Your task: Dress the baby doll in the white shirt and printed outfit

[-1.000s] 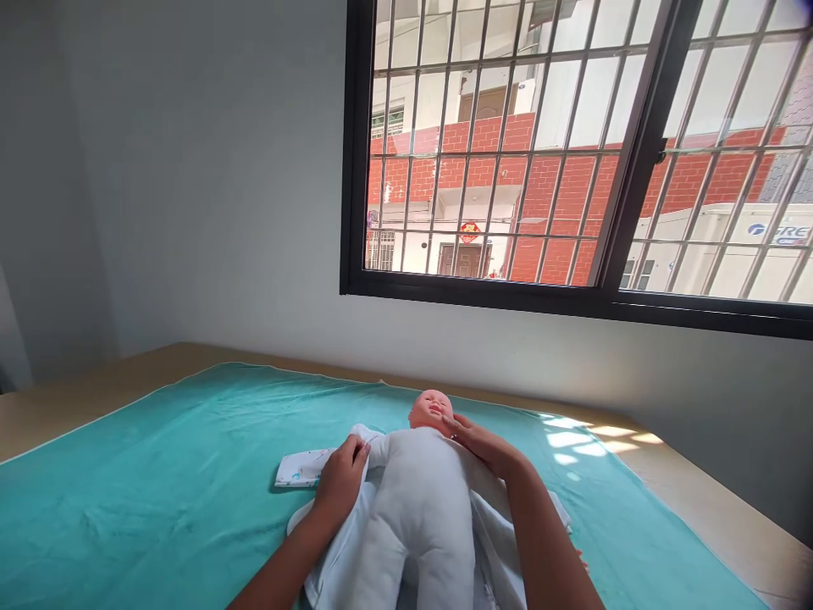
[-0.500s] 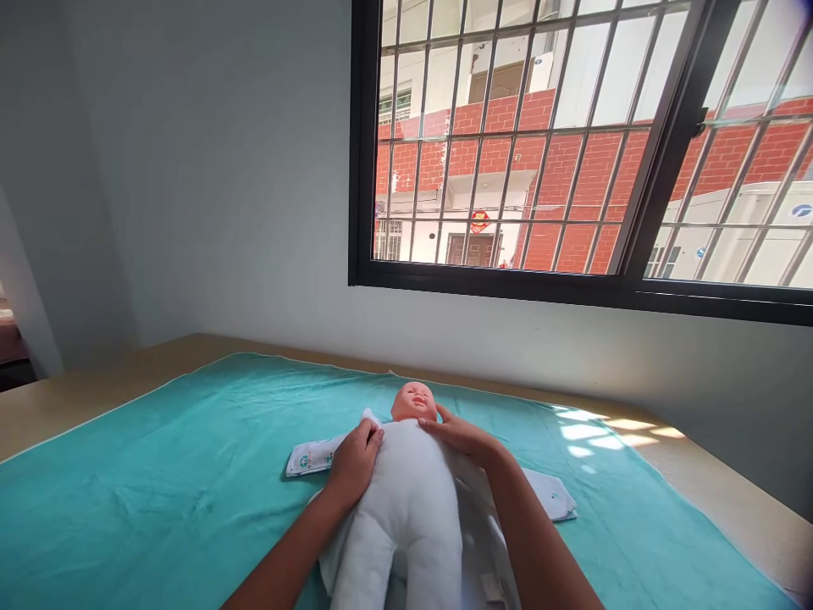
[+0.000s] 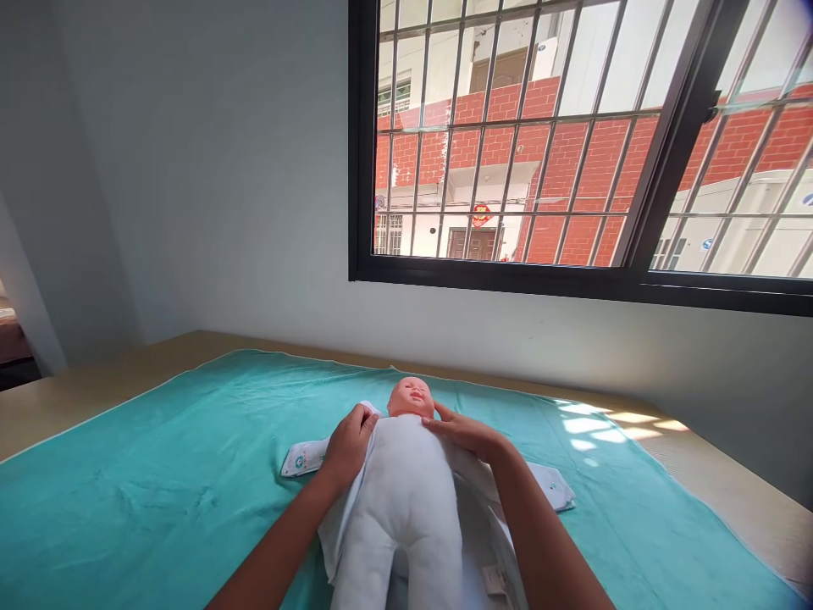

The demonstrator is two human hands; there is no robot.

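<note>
A baby doll (image 3: 406, 500) with a white cloth body and a pink plastic head lies on its back on a spread white garment (image 3: 559, 490), whose sleeves stretch out left and right. My left hand (image 3: 346, 442) lies on the doll's left shoulder, fingers curled over the cloth there. My right hand (image 3: 462, 432) rests on the other shoulder beside the head, fingers laid flat. Whether either hand grips the fabric is hidden.
A teal blanket (image 3: 158, 474) covers the wooden platform (image 3: 95, 373). A grey wall and a barred window (image 3: 572, 144) stand behind. Sunlight patches fall on the platform's right edge (image 3: 749, 508).
The doll has been shifted a little away from me and straightened on the garment. Both hands moved up with it to its shoulders. The camera tilted slightly.
</note>
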